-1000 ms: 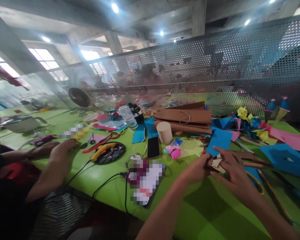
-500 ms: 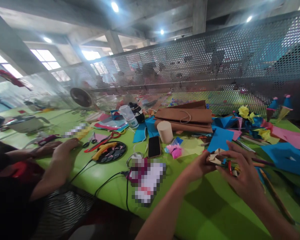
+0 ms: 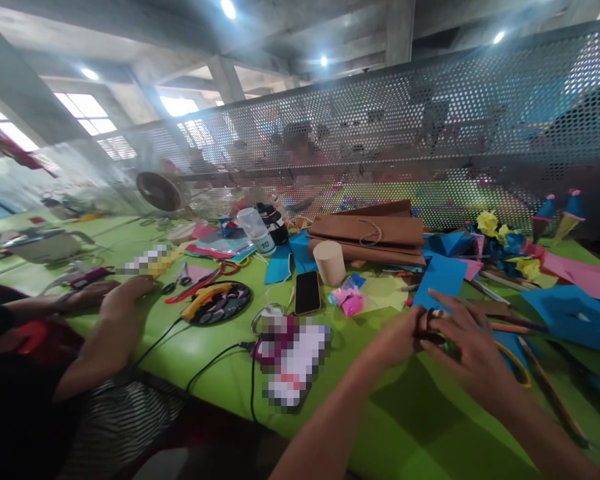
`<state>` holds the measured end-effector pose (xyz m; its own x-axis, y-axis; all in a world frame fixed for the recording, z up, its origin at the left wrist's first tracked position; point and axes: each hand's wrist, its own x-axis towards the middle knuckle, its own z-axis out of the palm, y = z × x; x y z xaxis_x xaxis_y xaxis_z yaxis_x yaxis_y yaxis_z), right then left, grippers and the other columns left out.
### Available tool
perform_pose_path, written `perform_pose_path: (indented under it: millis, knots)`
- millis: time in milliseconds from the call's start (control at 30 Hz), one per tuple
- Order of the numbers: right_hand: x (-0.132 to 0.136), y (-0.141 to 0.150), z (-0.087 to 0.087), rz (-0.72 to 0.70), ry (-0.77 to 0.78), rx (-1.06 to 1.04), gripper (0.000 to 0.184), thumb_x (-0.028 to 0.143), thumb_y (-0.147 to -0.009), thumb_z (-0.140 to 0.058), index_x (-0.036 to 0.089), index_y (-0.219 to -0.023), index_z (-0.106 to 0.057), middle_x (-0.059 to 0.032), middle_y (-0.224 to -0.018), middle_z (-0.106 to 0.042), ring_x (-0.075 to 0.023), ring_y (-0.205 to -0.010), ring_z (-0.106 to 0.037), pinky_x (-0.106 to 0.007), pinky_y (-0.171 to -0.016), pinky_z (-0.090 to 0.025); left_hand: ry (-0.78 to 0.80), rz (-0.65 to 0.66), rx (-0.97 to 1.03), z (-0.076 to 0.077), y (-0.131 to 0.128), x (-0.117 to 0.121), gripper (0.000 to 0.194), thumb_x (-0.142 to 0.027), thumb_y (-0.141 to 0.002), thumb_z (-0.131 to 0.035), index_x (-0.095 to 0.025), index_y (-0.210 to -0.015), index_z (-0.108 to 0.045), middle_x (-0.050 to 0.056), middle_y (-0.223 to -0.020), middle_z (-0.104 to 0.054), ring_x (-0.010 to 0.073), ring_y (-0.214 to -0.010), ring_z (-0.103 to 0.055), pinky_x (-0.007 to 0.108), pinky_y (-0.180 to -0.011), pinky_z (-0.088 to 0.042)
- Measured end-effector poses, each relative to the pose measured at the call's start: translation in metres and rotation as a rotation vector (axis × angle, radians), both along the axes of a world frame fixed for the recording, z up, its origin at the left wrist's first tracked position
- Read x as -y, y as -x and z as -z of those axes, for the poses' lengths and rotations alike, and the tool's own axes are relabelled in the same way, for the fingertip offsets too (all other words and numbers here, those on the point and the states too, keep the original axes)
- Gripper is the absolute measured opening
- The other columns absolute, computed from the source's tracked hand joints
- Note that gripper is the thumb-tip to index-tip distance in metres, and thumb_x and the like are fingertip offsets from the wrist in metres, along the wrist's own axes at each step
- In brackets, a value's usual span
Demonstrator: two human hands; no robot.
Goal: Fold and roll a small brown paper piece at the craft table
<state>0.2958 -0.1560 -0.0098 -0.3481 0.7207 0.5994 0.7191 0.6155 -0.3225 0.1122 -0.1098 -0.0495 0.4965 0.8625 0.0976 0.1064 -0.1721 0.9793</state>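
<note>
My left hand (image 3: 404, 339) is closed around a small crumpled piece of beige paper (image 3: 436, 315), held just above the green table (image 3: 405, 427). From the other side my right hand (image 3: 473, 347) bends its fingers over the same piece, fingertips on it. Most of the paper is hidden between the fingers. Just behind the hands lies a blue paper sheet (image 3: 440, 279). A yellow ring-shaped handle (image 3: 523, 367) shows beside the right hand, and a long brown stick (image 3: 550, 383) lies to its right.
A dark phone (image 3: 307, 293), a cream cylinder (image 3: 329, 263) and a pink packet (image 3: 350, 301) stand or lie left of my hands. Brown folded sheets (image 3: 365, 233) are behind. Blue paper (image 3: 575, 317) is at right. A co-worker's arm (image 3: 110, 320) rests at left near a glue gun (image 3: 207, 300).
My right hand has shifted left and closed in on the beige paper, which is now more covered. The red piece under its fingers no longer shows, and the yellow handle is more visible.
</note>
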Motion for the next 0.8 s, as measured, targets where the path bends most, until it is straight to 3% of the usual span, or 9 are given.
perform_pose_path:
  millis: [167,333,500,633,800]
  knots:
    - [0.001,0.000,-0.004,0.008,0.003,-0.001,0.017,0.038,-0.095,-0.065,0.028,-0.107,-0.072,-0.0097,-0.156,-0.054,-0.0391,-0.137,-0.051,-0.064,-0.107,-0.043,0.153,0.059,0.209,0.007,-0.010,-0.003,0.049,-0.017,-0.074,-0.086,-0.020,-0.117,-0.063,0.008,-0.112,-0.070,0.0273,-0.111,-0.066,0.040,-0.101,-0.052]
    - [0.000,-0.013,-0.014,0.035,-0.102,-0.212,0.035,0.033,-0.097,-0.065,0.036,-0.133,-0.063,-0.0085,-0.150,-0.056,-0.0327,-0.132,-0.056,-0.057,-0.107,-0.044,0.210,0.036,0.457,0.001,-0.017,-0.004,0.053,-0.033,-0.070,-0.095,-0.021,-0.111,-0.062,0.010,-0.125,-0.068,0.0296,-0.124,-0.062,0.042,-0.107,-0.048]
    - [-0.004,-0.014,-0.011,0.035,-0.139,-0.076,0.031,0.032,-0.098,-0.064,0.032,-0.129,-0.065,-0.0090,-0.133,-0.067,-0.0324,-0.121,-0.063,-0.054,-0.100,-0.047,0.231,0.013,0.418,-0.002,-0.015,-0.005,0.054,-0.032,-0.066,-0.096,-0.019,-0.103,-0.059,0.009,-0.119,-0.068,0.0294,-0.120,-0.063,0.044,-0.108,-0.047]
    - [-0.003,-0.006,-0.003,0.037,-0.096,-0.023,0.030,0.035,-0.098,-0.062,0.029,-0.127,-0.065,-0.0112,-0.144,-0.062,-0.0344,-0.127,-0.060,-0.057,-0.103,-0.046,0.153,0.013,0.376,0.005,-0.013,-0.008,0.049,-0.023,-0.069,-0.092,-0.019,-0.105,-0.059,0.006,-0.109,-0.067,0.0254,-0.112,-0.065,0.041,-0.105,-0.049]
    - [0.001,0.000,-0.001,0.011,-0.001,0.020,0.021,0.036,-0.094,-0.064,0.026,-0.113,-0.067,-0.0125,-0.152,-0.055,-0.0384,-0.133,-0.053,-0.061,-0.104,-0.044,0.048,-0.046,0.195,0.000,-0.008,-0.001,0.046,-0.020,-0.073,-0.088,-0.019,-0.111,-0.062,0.004,-0.103,-0.068,0.0223,-0.102,-0.064,0.038,-0.099,-0.052]
